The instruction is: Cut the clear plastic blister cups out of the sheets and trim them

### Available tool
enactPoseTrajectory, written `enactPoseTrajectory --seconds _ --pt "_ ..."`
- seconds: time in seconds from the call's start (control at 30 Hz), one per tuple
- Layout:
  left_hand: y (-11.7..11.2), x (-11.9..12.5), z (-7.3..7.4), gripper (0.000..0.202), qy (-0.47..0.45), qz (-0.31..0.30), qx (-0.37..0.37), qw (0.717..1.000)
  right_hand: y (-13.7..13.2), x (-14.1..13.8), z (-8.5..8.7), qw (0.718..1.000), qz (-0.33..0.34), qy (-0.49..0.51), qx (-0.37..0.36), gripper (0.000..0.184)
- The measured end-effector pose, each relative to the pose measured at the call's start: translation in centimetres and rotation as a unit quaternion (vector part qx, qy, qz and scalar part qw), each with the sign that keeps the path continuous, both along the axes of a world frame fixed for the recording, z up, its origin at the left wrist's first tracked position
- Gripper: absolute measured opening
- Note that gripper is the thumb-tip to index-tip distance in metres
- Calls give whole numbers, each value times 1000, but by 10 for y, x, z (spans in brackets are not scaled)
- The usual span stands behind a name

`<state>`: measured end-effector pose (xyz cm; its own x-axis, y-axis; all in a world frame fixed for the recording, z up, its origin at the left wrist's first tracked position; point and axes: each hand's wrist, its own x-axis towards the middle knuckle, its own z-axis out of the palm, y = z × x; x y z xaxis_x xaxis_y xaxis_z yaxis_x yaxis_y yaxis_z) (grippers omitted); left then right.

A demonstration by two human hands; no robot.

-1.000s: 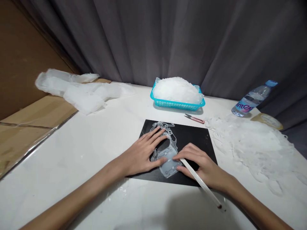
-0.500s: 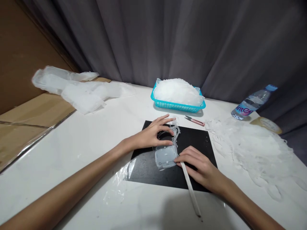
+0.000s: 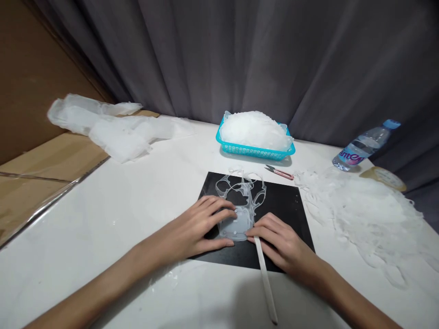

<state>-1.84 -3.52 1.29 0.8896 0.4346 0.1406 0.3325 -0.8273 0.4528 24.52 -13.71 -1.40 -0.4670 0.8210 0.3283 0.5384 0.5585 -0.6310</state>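
A translucent, rounded-square silicone-like piece (image 3: 242,227) with small raised dots lies on a black mat (image 3: 284,205). Thin clear looped trimmings (image 3: 259,196) fan out from its far edge. My left hand (image 3: 206,224) rests at the piece's left side, fingers apart, fingertips touching its top and thumb by the near edge. My right hand (image 3: 283,240) is closed at the near right corner, fingertips touching the piece. Between its fingers is a slim white stick-like tool (image 3: 265,278), its long end pointing toward me; its working end is hidden.
A blue basket (image 3: 255,151) heaped with white translucent pieces stands at the back. Red-handled thread snips (image 3: 279,172) lie before it. To the right are a water bottle (image 3: 363,146), a tape roll (image 3: 384,178) and piled clear scraps (image 3: 370,214). Translucent sheets (image 3: 120,132) lie left, near cardboard (image 3: 51,160).
My left hand has moved from the looped trimmings down to the piece's left side. The loops now lie spread out beyond the piece. My right hand has stayed nearly in place, with the tool's near end shifted left.
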Motion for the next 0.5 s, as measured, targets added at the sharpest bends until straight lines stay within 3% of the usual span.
enactPoseTrajectory --seconds 0.23,0.5 --pt "11 -6 10 28 12 -3 -32 999 4 4 4 999 -7 -33 4 10" --pt "6 -5 3 18 -28 -7 -41 999 2 6 8 998 -17 -47 33 12"
